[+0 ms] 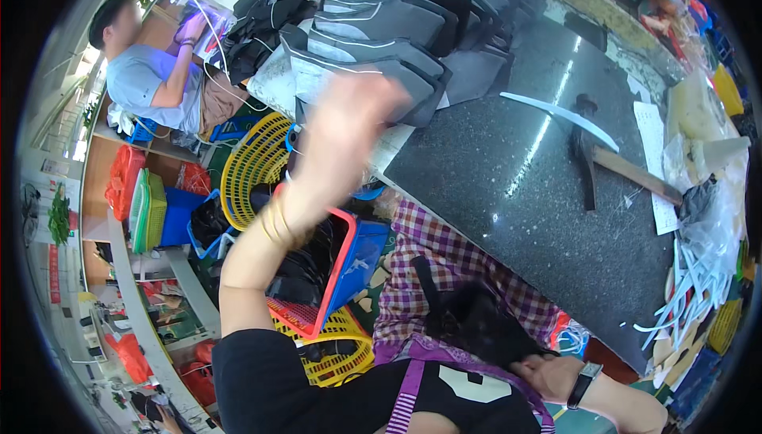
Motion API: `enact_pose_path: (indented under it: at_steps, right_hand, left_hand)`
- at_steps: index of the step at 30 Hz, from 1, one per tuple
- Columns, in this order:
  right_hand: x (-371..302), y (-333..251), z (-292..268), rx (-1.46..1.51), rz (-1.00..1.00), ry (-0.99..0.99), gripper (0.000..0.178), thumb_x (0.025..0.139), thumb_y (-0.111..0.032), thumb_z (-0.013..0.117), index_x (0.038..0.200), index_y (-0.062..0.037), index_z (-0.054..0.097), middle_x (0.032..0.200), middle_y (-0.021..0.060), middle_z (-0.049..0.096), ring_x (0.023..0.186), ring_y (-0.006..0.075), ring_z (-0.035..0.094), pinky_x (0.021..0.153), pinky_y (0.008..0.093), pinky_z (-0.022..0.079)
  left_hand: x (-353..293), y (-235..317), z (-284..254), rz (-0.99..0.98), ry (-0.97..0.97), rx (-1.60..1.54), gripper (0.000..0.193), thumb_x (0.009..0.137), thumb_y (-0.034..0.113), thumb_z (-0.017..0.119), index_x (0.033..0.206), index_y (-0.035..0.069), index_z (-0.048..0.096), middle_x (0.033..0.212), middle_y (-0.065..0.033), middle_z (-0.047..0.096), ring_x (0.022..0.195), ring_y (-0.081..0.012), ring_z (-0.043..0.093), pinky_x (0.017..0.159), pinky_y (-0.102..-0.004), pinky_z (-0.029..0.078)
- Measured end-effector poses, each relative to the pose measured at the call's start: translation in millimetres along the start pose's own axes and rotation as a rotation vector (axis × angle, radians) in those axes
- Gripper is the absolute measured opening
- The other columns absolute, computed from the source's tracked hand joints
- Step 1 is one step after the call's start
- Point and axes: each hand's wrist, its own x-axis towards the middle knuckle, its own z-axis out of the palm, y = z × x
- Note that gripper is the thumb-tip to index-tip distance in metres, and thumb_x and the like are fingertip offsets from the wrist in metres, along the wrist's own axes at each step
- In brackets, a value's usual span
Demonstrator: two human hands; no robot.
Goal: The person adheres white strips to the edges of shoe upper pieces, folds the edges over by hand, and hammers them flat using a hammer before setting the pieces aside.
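My left hand (357, 116) is raised over the near end of long rows of flat dark grey pieces (381, 25) with white edge lines. Motion smears its fingers, so whether it holds anything is unclear. Down by my lap, my right hand (548, 376) grips the edge of a black, soft-looking piece (484, 323). A strap-like end of that piece sticks up over my checked apron (413, 235). On the dark stone-like worktop (508, 180) lies a hammer (635, 173) with a wooden handle, beside a pale curved strip (559, 119).
Yellow baskets (252, 165) and a blue crate with a red rim (349, 263) stand left of my lap. Pale strips (690, 299) and clear plastic bags (710, 219) crowd the worktop's right edge. At the far left a person (155, 77) in light blue sits working.
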Motion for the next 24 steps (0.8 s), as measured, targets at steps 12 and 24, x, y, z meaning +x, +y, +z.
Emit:
enact_pose_path:
  at_steps: [12, 24]
  right_hand:
    - [67, 74, -169, -0.524, 0.329, 0.971, 0.039, 0.074, 0.003, 0.061, 0.112, -0.0007, 0.057, 0.115, 0.0155, 0.058, 0.111, 0.0326, 0.054, 0.091, 0.0394, 0.047]
    - [58, 118, -208, -0.428, 0.352, 0.917, 0.022, 0.081, -0.014, 0.066, 0.101, -0.003, 0.064, 0.085, 0.0131, 0.064, 0.081, 0.0293, 0.063, 0.068, 0.038, 0.051]
  left_hand:
    - [-76, -240, -68, -0.302, 0.421, 0.276, 0.013, 0.089, 0.013, 0.065, 0.094, 0.003, 0.059, 0.089, -0.0058, 0.059, 0.079, -0.0152, 0.056, 0.071, -0.0332, 0.048]
    - [83, 74, 34, 0.096, -1.237, -1.222, 0.033, 0.098, 0.029, 0.056, 0.114, -0.001, 0.057, 0.089, -0.0174, 0.066, 0.084, -0.0268, 0.065, 0.073, -0.0369, 0.048]
